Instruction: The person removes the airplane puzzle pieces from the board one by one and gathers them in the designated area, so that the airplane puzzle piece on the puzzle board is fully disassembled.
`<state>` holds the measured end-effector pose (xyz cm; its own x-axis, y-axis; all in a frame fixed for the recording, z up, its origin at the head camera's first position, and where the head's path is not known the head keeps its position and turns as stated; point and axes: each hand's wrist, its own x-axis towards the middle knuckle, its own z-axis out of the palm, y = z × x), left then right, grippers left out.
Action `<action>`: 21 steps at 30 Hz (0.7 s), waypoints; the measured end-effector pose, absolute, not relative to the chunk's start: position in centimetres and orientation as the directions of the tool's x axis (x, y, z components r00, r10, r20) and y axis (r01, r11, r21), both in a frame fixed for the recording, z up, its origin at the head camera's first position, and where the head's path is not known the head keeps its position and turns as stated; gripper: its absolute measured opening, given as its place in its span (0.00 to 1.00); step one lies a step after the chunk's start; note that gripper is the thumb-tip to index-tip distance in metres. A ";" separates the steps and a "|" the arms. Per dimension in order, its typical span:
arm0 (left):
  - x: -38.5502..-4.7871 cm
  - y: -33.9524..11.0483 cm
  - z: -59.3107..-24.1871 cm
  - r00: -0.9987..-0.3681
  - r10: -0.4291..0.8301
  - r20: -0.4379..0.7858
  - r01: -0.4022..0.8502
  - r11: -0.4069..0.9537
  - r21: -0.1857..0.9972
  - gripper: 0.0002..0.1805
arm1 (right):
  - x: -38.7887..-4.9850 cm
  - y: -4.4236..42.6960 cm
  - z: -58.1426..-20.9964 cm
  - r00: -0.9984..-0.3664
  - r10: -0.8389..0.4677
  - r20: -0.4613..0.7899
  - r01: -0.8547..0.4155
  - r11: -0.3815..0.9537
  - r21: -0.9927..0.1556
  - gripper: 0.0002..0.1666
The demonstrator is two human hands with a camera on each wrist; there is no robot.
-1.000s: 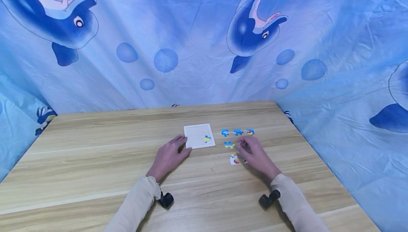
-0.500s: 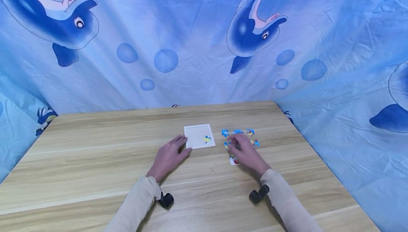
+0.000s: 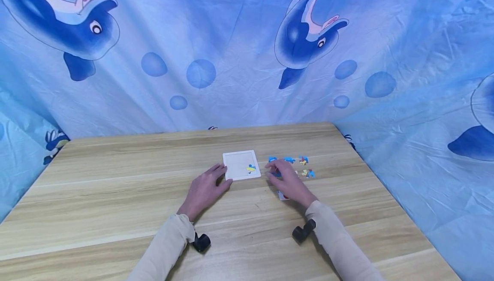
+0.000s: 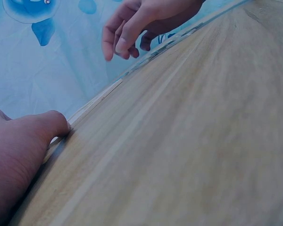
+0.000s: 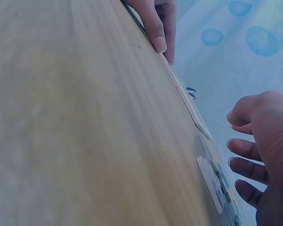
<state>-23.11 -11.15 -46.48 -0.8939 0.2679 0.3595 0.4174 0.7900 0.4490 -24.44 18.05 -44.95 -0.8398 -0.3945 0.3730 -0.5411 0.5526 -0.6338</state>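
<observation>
A square white puzzle tray [image 3: 239, 153] lies on the table, with one blue-and-yellow puzzle piece [image 3: 251, 169] inside at its lower right. My left hand [image 3: 204, 190] rests at the tray's near left corner, fingertips by the left edge and thumb at the front edge; the left wrist view shows this thumb [image 4: 54, 123] touching it. To the tray's right, my right hand [image 3: 286, 181] hovers above loose puzzle pieces, fingers loosely bent. In the right wrist view no piece shows in the right hand [image 5: 269, 150]. It partly hides the piece with red on white [image 3: 283, 196].
Several more puzzle pieces lie to the right: a blue one [image 3: 288, 159], one with red and yellow [image 3: 303, 160] and another with blue and yellow [image 3: 308, 173]. A blue dolphin-print curtain [image 3: 239, 58] hangs behind the wooden table [image 3: 115, 186].
My right hand has moved left across the loose pieces, toward the tray, uncovering the pieces at the right. The left hand, the tray and the piece in it have stayed put.
</observation>
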 end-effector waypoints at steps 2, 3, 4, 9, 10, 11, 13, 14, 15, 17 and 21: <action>-23.1 -11.1 -46.5 -0.894 0.268 0.361 0.418 0.790 0.449 0.29 | -24.5 17.8 -44.9 -0.844 -0.393 0.365 -0.535 0.556 -0.636 0.13; -23.1 -11.1 -46.5 -0.893 0.268 0.361 0.418 0.790 0.448 0.29 | -24.5 17.7 -44.8 -0.847 -0.392 0.359 -0.529 0.558 -0.639 0.13; -23.1 -11.2 -46.5 -0.893 0.269 0.361 0.419 0.790 0.448 0.29 | -24.5 17.6 -44.8 -0.849 -0.392 0.353 -0.525 0.558 -0.642 0.13; -23.1 -11.2 -46.5 -0.893 0.269 0.360 0.419 0.789 0.450 0.29 | -24.7 17.0 -44.6 -0.856 -0.396 0.333 -0.513 0.572 -0.639 0.15; -23.1 -11.2 -46.4 -0.894 0.269 0.359 0.418 0.789 0.449 0.30 | -24.8 16.9 -44.6 -0.854 -0.398 0.334 -0.516 0.575 -0.635 0.15; -23.1 -11.2 -46.4 -0.894 0.270 0.357 0.417 0.791 0.448 0.30 | -24.9 16.8 -44.6 -0.853 -0.399 0.336 -0.519 0.579 -0.629 0.15; -23.1 -11.1 -46.3 -0.895 0.270 0.354 0.415 0.793 0.446 0.30 | -25.0 16.6 -44.5 -0.852 -0.401 0.337 -0.521 0.584 -0.623 0.15; -23.1 -11.1 -46.3 -0.896 0.270 0.352 0.414 0.792 0.448 0.30 | -25.0 16.5 -44.5 -0.854 -0.400 0.333 -0.518 0.588 -0.622 0.15; -23.1 -11.1 -46.3 -0.897 0.270 0.351 0.414 0.793 0.447 0.30 | -25.0 16.4 -44.5 -0.856 -0.399 0.328 -0.514 0.591 -0.622 0.15; -23.1 -11.1 -46.3 -0.897 0.271 0.350 0.414 0.793 0.448 0.30 | -25.1 16.2 -44.5 -0.859 -0.398 0.322 -0.509 0.596 -0.621 0.15; -23.1 -11.1 -46.4 -0.898 0.269 0.349 0.412 0.792 0.451 0.30 | -25.3 15.7 -44.6 -0.861 -0.399 0.315 -0.505 0.599 -0.622 0.15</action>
<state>-23.07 -11.11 -46.36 -0.8978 0.2685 0.3491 0.4121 0.7917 0.4510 -25.31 15.71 -44.61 -0.8613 -0.3985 0.3152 -0.5047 0.5990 -0.6217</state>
